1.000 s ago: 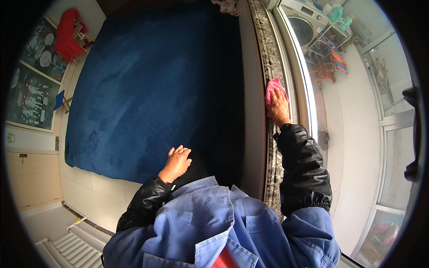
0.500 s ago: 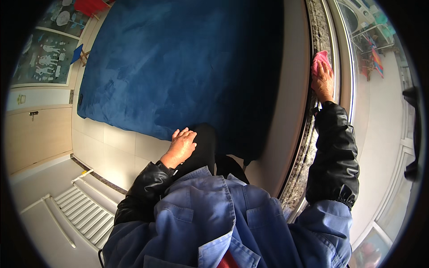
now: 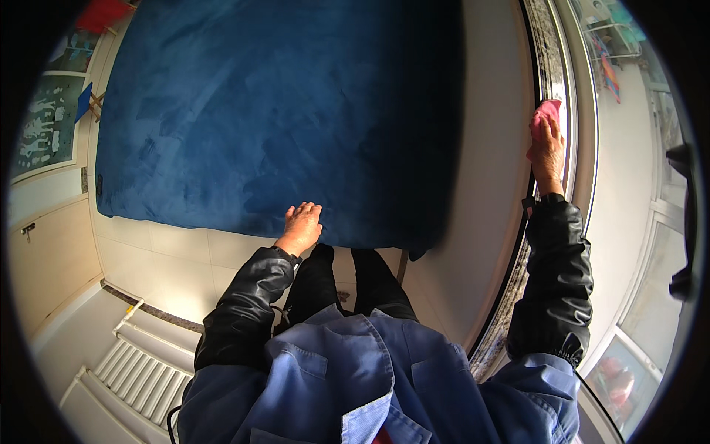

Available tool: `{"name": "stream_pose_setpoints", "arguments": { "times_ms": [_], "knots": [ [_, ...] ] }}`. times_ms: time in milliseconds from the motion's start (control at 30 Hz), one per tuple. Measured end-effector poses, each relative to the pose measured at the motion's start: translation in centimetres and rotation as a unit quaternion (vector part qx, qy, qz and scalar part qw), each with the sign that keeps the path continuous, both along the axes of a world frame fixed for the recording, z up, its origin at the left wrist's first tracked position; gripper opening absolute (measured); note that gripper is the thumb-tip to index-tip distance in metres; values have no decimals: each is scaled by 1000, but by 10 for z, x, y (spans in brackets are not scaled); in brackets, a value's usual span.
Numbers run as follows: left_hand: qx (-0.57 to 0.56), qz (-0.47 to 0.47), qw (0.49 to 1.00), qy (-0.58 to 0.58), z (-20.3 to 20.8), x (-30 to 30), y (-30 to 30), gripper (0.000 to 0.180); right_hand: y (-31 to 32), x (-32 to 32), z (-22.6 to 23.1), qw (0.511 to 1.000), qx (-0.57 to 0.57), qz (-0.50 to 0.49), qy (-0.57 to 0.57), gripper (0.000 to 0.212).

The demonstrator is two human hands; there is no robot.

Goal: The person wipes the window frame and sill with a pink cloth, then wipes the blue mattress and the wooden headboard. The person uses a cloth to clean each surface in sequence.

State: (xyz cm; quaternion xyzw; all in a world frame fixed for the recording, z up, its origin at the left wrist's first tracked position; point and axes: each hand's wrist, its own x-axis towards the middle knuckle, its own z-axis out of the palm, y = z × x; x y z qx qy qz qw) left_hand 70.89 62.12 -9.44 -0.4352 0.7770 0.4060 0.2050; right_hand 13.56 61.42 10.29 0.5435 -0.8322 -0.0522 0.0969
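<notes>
My right hand (image 3: pixel 548 157) presses a pink cloth (image 3: pixel 546 117) onto the speckled stone window sill (image 3: pixel 543 44), its fingers over the cloth. The sill runs along the window frame on my right. Over the near edge of a large dark blue covered surface (image 3: pixel 244 126) is my left hand (image 3: pixel 302 228), holding nothing, its fingers stretched forward and slightly apart. Whether it touches the blue cover I cannot tell. Black glossy sleeve covers come up to both wrists.
To the left is a white radiator (image 3: pixel 140 377) with pipes beside a pale cabinet door (image 3: pixel 55 259). The window glass and white frame (image 3: pixel 584 118) line the right side. Small red and blue flags (image 3: pixel 83 102) hang at the far left. Pale tiles (image 3: pixel 177 240) cover the floor.
My right hand and the pink cloth have come a little nearer along the sill. My body has shifted back from the blue surface, and my left hand now reaches further over its edge.
</notes>
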Motion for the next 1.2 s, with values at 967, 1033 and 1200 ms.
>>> {"name": "stream_pose_setpoints", "arguments": {
  "times_ms": [967, 1033, 1200],
  "knots": [
    [-14, 123, 964, -234, -198, -46, -150, 146, 16, 98, -316, 852, -244, -318, -337, 36],
    [-16, 128, 963, -236, -199, -47, -150, 146, 3, 119, -322, 733, -334, -358, -471, 32],
    [-21, 120, 962, -245, -203, -50, -152, 146, -152, 223, -367, 957, -94, 229, -148, 36]
  ]
}}
